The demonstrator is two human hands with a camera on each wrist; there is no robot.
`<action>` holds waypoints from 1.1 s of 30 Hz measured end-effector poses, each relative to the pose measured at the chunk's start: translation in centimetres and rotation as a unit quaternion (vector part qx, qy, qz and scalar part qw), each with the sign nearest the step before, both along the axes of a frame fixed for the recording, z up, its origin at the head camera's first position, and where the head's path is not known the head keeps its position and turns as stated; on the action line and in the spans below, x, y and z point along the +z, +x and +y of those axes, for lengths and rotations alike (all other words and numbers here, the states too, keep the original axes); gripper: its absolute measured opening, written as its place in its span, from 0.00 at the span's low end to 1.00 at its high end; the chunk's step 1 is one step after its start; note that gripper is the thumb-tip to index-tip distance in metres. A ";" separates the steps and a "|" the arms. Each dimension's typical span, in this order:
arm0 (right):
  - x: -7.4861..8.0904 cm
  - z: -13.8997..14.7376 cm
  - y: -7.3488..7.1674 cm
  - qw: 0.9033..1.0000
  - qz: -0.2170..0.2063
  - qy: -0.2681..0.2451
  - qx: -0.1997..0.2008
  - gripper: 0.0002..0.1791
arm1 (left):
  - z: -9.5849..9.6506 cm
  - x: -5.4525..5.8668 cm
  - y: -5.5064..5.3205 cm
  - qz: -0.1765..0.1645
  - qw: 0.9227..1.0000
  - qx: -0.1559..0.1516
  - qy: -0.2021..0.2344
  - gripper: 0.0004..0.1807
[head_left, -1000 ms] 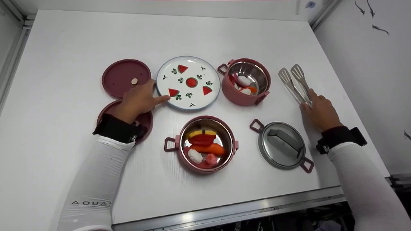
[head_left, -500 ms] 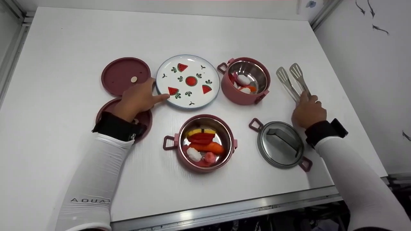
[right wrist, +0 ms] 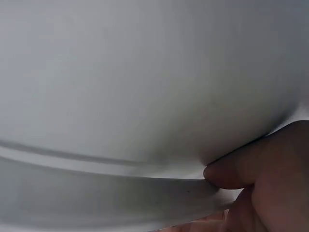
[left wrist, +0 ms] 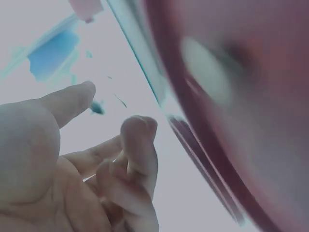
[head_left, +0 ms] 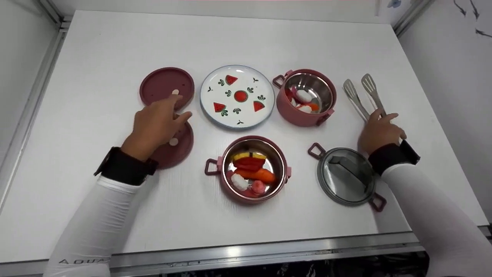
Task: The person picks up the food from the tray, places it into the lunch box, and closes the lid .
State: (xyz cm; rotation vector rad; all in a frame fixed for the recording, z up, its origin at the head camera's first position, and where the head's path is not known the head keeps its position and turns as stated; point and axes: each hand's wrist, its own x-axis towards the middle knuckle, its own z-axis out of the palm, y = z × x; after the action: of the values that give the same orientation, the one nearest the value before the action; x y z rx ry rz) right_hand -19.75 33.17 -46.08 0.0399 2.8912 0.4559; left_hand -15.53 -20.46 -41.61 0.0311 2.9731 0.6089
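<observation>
My left hand (head_left: pixel 155 125) is over two round maroon discs with pale dots, an upper disc (head_left: pixel 163 79) and a lower disc (head_left: pixel 175 157), covering part of each. Its fingers are loosely bent and hold nothing; in the left wrist view that hand (left wrist: pixel 72 188) shows beside a blurred maroon rim. To its right lies a white plate (head_left: pixel 230 115) painted with watermelons. On the right, my right hand (head_left: pixel 380 132) grips slotted metal tongs (head_left: pixel 355 98), whose near end is hidden under the palm. In the right wrist view, the thumb (right wrist: pixel 231 169) presses on the metal strip.
One pink pot (head_left: pixel 301 115) stands at the back, another pot (head_left: pixel 251 200) nearer; both contain toy food. A grey pot lid (head_left: pixel 342 188) with maroon handles lies by my right wrist. A metal rail (head_left: pixel 230 252) runs along the table's front edge.
My left hand has drawn back leftward from the plate's rim, over the maroon discs. My right hand's wrist has swung left while it keeps hold of the tongs. The head view has shifted sideways.
</observation>
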 end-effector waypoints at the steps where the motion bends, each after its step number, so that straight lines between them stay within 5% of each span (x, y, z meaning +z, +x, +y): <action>1: 0.0 0.2 0.0 1.000 -0.003 -0.008 0.002 0.39 | -0.8 0.0 0.7 0.007 1.000 0.009 -0.007 0.31; 4: 0.3 0.4 -0.3 1.000 -0.007 -0.028 0.000 0.39 | -3.6 -0.4 2.7 0.018 0.998 0.038 -0.046 0.31; 7: 0.9 0.1 -0.7 0.999 -0.005 -0.037 0.002 0.39 | -6.0 -1.0 4.2 -0.017 0.995 0.062 -0.080 0.32; 12: 1.2 -0.1 -0.9 0.999 -0.014 -0.051 0.001 0.38 | -8.0 -1.8 4.7 -0.085 0.991 0.071 -0.074 0.31; 19: 0.7 0.9 0.0 0.998 -0.026 -0.063 0.007 0.35 | -7.1 -2.4 4.7 -0.081 0.995 0.022 -0.061 0.23; 25: 0.5 2.9 0.5 0.992 0.004 -0.123 0.011 0.30 | -5.8 -2.0 4.3 -0.081 0.996 -0.010 -0.029 0.23; 29: 1.5 4.1 -0.1 0.979 0.008 -0.205 -0.018 0.29 | -5.2 -0.7 5.0 -0.075 0.997 -0.015 -0.003 0.23; 33: 4.1 2.9 0.6 0.952 0.126 -0.277 -0.024 0.26 | -3.9 1.6 5.9 -0.049 0.998 -0.016 0.025 0.23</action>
State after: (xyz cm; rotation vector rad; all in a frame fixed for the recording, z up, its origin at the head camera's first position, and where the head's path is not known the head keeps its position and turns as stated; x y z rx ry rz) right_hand -19.18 36.05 -41.98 0.0834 3.1420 -0.4085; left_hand -9.59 -24.33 -40.03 0.0508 2.8573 0.6613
